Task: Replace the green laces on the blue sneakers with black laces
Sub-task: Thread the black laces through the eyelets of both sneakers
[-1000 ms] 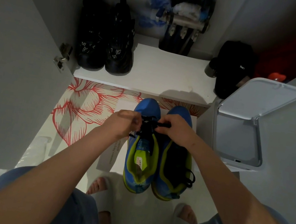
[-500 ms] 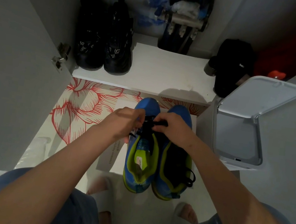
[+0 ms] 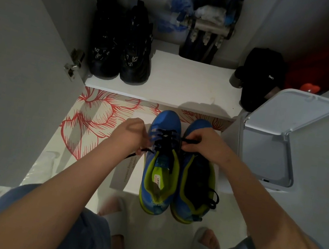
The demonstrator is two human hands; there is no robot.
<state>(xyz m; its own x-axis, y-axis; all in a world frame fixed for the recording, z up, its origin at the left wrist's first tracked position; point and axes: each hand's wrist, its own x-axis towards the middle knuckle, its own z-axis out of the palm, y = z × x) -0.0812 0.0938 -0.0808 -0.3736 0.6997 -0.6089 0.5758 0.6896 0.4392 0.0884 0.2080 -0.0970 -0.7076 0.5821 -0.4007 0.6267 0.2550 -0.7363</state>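
Two blue sneakers with lime-green lining stand side by side on the floor, toes pointing away from me. The left sneaker [image 3: 160, 166] has a black lace [image 3: 166, 140] threaded through its front eyelets. My left hand [image 3: 130, 134] pinches one end of that lace at the shoe's left side, the tip trailing out below my fingers. My right hand [image 3: 201, 143] pinches the other end, stretched over the right sneaker [image 3: 195, 185]. A loose black lace [image 3: 211, 198] lies in the right sneaker's opening. No green lace is visible.
A white bin [image 3: 266, 153] with its lid up stands right of the shoes. A white shelf [image 3: 187, 85] ahead holds black boots [image 3: 121, 48] and a black bag [image 3: 262, 75]. A red-flowered mat [image 3: 95, 122] and a paper sheet [image 3: 128, 172] lie left. My slippered feet are below.
My hands have drawn apart sideways, pulling the two lace ends outward and uncovering the laced front of the left sneaker.
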